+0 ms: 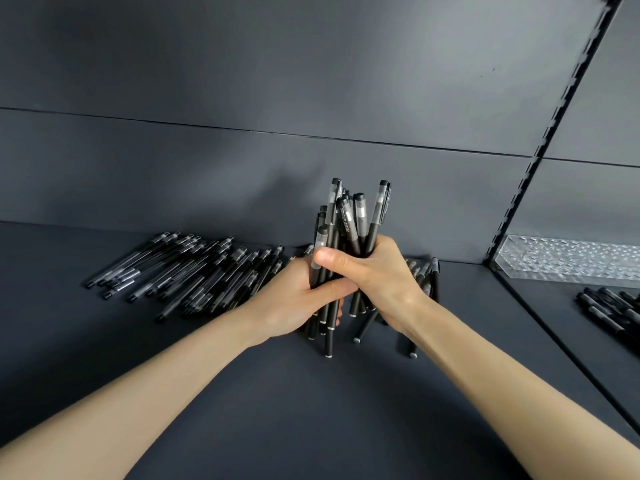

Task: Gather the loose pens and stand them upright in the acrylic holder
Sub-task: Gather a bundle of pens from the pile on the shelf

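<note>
Hands meet at the middle of the shelf: the left hand [294, 296] and the right hand [377, 271] both wrap a bundle of matte black capped pens [349, 223], thumbs across the front and fingers curled tight round the barrels. The bundle stands roughly upright, caps up, with its lower ends uneven and close to the dark grey shelf surface [311, 393]; whether any of them touch it I cannot tell.

To do this step well, I would loosen the grip slightly and tap the lower ends on the shelf so the barrels level out. The pens should then be squared into one parallel sheaf before carrying, since several splay outward at the top and one slants out below.

A wide scatter of loose black pens [187, 271] lies flat to the left, and a few more pens [424, 271] lie just behind the right wrist.

The clear rectangular acrylic holder [568, 258] sits well apart to the right, beyond the slotted metal upright [554, 126], against the back panel. Its top shows rows of small holes, and no pen stands in it that I can see. Another small heap of black pens [613, 313] lies in front of it.
</note>
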